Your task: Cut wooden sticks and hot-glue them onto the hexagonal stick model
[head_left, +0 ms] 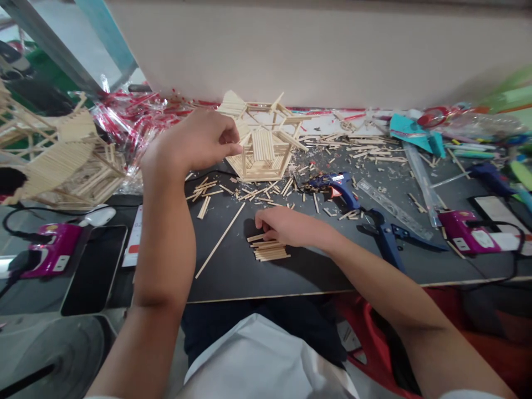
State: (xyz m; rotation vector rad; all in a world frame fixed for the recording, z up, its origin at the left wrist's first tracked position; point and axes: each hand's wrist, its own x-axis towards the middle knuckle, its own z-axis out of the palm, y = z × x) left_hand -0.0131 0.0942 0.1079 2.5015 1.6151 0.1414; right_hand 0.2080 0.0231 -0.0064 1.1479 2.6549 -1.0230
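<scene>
My left hand (201, 138) is raised at the left side of a small house model (261, 147) made of thin wooden sticks. Its fingers are curled in, and I cannot see what is between them or whether they touch the model. Lower down, my right hand (286, 224) reaches over a row of short wooden sticks (272, 252), its fingers closed at the row's upper edge on a stick. One long thin stick (220, 240) lies slantwise to the left of the row. Short cut sticks (203, 191) are scattered in front of the model.
To the right lie a blue glue gun (336, 185), a clear ruler (393, 208) and blue cutters (384, 235). Purple power sockets (469, 233) stand at both sides. At left are a phone (95, 271) and another stick model (66, 160). Red-and-clear plastic wrapping (128, 122) lies behind.
</scene>
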